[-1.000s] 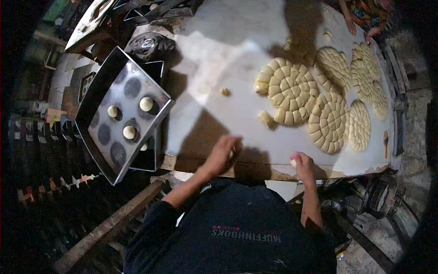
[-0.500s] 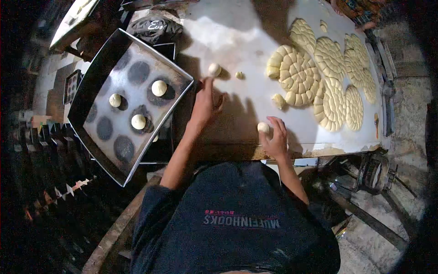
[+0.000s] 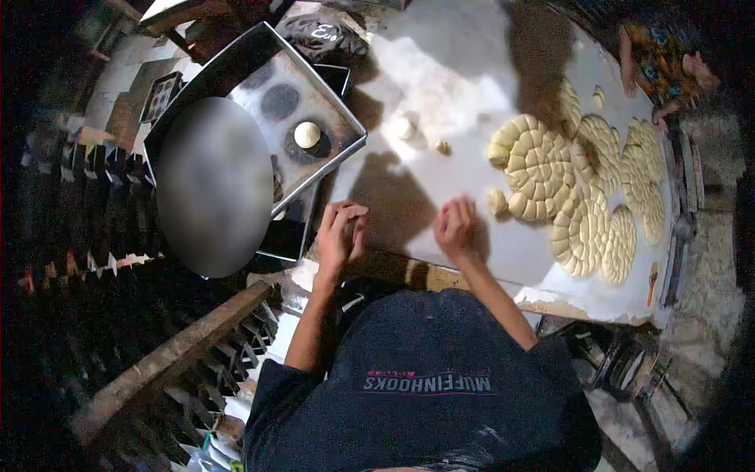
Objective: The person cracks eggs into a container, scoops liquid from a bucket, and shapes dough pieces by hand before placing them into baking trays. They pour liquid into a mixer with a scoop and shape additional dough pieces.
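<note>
My right hand (image 3: 458, 228) is curled down on the table near its front edge. The dough ball seen at its fingers a moment before is now hidden beneath them. My left hand (image 3: 340, 236) hovers beside the tray's lower right, fingers loosely bent and apart, nothing visible in it. A dough ball (image 3: 405, 127) and a small dough scrap (image 3: 443, 147) lie farther back on the table. To the right, a dough piece (image 3: 497, 202) rests beside a large disc of cut dough pieces (image 3: 539, 169). One dough ball (image 3: 307, 134) sits in the dark metal tray (image 3: 326, 169).
A blurred oval covers the tray's left part. More cut dough discs (image 3: 583, 232) spread over the table's (image 3: 417, 47) right side, with a brush (image 3: 652, 285) at the edge. Another person (image 3: 661, 67) is at the far right corner. A black bundle (image 3: 322, 38) lies behind the tray.
My left hand has drawn back toward me, away from the dough ball on the table. My right hand has curled over its dough ball. The view has shifted, so the scene sits lower and rightward.
</note>
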